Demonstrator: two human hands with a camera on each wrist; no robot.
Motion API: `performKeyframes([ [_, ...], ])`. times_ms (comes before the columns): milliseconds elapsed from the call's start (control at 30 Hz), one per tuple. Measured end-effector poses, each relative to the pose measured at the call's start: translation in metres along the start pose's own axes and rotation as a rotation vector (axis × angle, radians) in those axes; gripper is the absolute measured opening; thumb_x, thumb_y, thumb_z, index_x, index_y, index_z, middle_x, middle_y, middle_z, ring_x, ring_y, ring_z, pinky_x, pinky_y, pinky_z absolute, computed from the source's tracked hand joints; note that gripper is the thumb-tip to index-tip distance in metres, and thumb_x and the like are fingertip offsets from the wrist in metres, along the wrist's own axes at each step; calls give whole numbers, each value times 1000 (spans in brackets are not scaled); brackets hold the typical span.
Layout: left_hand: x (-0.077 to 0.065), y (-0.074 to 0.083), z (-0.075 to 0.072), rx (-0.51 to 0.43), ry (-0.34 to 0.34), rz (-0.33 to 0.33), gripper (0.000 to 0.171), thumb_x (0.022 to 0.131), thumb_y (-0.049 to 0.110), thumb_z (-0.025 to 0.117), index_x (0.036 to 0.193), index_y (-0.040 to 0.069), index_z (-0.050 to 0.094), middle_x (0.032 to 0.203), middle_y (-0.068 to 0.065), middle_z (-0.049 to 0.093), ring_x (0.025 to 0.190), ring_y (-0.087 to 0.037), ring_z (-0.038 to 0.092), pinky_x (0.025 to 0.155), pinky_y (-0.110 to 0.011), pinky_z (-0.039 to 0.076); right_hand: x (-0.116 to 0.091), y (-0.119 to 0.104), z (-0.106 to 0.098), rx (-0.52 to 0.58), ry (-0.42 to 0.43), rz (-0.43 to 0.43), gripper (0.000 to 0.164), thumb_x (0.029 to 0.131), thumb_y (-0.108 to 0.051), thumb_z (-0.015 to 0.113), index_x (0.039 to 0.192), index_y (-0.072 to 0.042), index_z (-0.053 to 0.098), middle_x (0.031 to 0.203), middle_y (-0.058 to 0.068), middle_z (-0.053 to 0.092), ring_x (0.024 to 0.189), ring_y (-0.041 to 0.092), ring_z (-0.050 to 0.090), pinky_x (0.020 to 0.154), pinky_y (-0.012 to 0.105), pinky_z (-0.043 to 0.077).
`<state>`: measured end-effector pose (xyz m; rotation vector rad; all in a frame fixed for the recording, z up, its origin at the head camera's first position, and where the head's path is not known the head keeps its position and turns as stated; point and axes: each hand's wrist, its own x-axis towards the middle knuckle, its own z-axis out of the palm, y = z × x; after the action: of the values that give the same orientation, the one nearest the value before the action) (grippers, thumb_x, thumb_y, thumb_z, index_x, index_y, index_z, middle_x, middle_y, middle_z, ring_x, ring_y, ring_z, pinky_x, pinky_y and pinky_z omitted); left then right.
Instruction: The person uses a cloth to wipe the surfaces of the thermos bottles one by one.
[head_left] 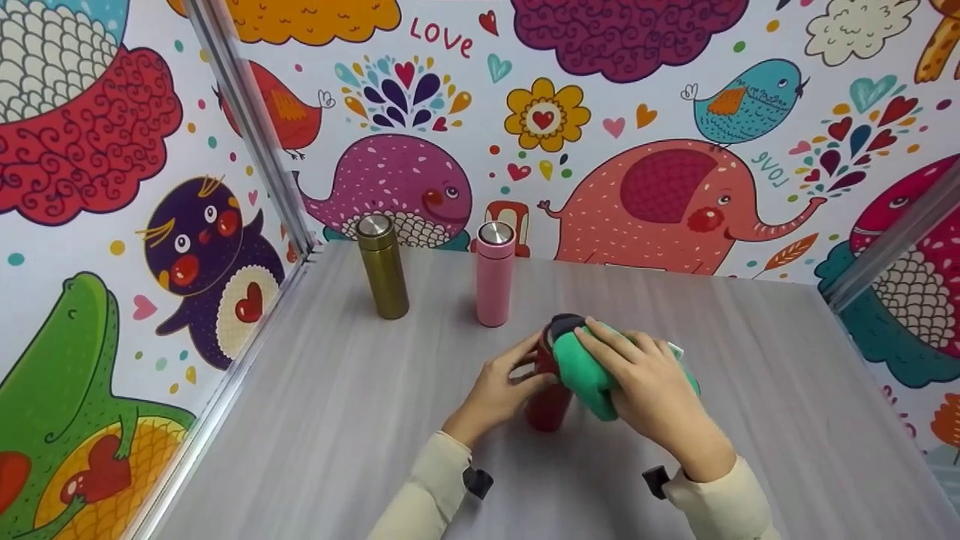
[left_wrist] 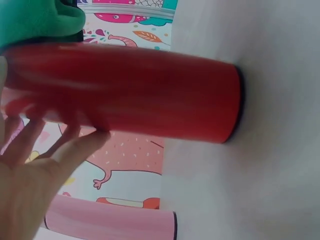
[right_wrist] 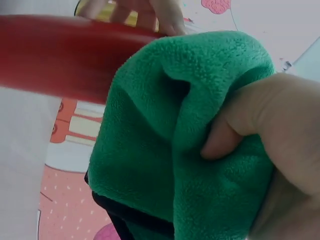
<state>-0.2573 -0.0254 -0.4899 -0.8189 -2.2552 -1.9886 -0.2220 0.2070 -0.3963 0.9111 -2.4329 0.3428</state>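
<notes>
A red thermos bottle (head_left: 550, 409) stands on the table in front of me, its red side and dark base rim in plain sight in the left wrist view. My left hand (head_left: 499, 390) grips it near the top, thumb and fingers on opposite sides. Bunched in my right hand (head_left: 656, 390) is a green plush cloth (right_wrist: 150, 135) with a black edge. That cloth lies against the bottle's upper end and hides much of it. In the right wrist view the thumb (right_wrist: 225, 135) presses into the cloth's folds.
Farther back stand a gold thermos bottle (head_left: 384, 270) and a pink thermos bottle (head_left: 495, 277), both upright with steel-topped lids. The grey table (head_left: 337, 420) meets cartoon-printed walls at the back and sides. A metal strip (head_left: 217, 405) runs along its left edge.
</notes>
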Motion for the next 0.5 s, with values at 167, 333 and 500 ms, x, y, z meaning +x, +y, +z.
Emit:
performKeyframes([
  [167, -11, -4, -3, -25, 141, 21, 66, 94, 26, 72, 152, 12, 43, 142, -5, 55, 125, -23, 56, 96, -37, 52, -19, 9, 3, 215, 100, 8, 87, 60, 23, 70, 137, -17, 64, 139, 1, 60, 110, 26, 61, 87, 45, 55],
  [333, -26, -8, -5, -112, 398, 9, 62, 96, 12, 69, 148, -3, 40, 138, -20, 54, 122, -32, 57, 91, -38, 55, -41, 10, 7, 452, 261, 47, 81, 63, 30, 52, 135, -4, 62, 137, 16, 59, 122, 26, 57, 104, 23, 42],
  [500, -39, 1, -5, -471, 636, 9, 57, 100, 13, 64, 146, -6, 36, 140, -25, 46, 120, -39, 55, 89, -51, 54, -54, -2, 2, 643, 365, 131, 70, 69, 35, 51, 134, 11, 56, 134, 33, 54, 132, 25, 51, 108, 25, 39],
])
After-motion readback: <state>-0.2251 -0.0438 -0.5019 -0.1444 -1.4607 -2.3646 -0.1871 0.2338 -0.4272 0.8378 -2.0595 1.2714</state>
